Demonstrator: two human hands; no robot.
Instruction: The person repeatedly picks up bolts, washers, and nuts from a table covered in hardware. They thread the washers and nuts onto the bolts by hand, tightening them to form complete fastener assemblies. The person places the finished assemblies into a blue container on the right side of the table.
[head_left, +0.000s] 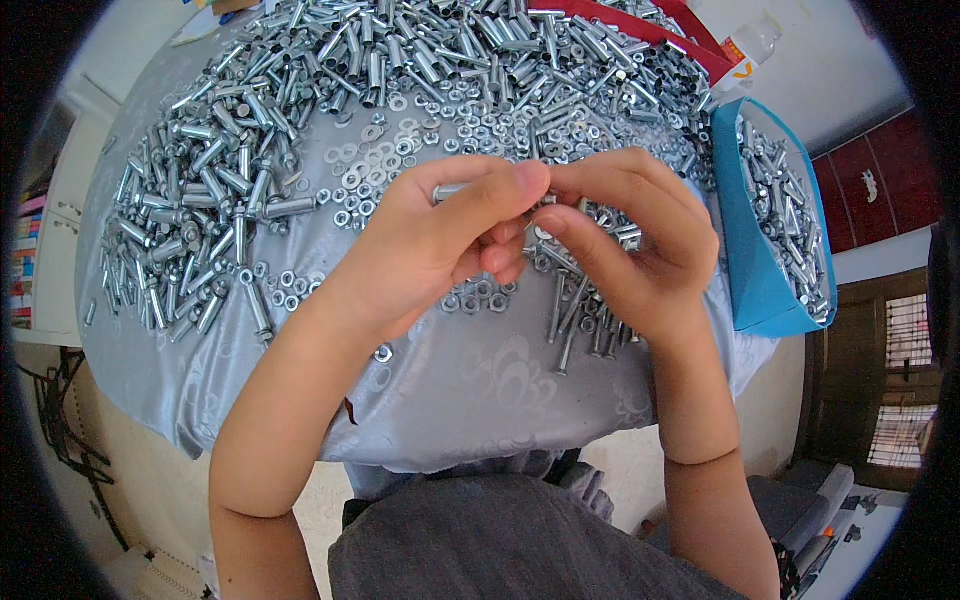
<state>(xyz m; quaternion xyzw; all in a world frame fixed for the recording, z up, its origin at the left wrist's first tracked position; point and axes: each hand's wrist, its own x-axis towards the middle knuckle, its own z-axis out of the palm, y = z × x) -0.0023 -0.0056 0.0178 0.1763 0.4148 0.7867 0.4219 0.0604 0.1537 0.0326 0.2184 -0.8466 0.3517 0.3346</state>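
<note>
My left hand (440, 225) is closed round a silver sleeve anchor (449, 191). One end of the anchor sticks out behind the thumb, and the fingers cover most of its length. Thumb and forefinger of my right hand (640, 225) are bent together at the left fingertips; whatever they pinch is too hidden to name. Below and behind the hands lie loose hex nuts (481, 291) and flat washers (352, 178). Long thin bolts (566, 325) rest under the right hand. To the left is a heap of sleeve anchors fitted with nuts (215, 175).
Loose metal sleeves (425, 65) are piled across the back of the table, which has a shiny grey cloth (480, 400). A blue box (770, 310) of bolts stands at the right edge. Behind are a red tray (700, 45) and a plastic bottle (752, 45).
</note>
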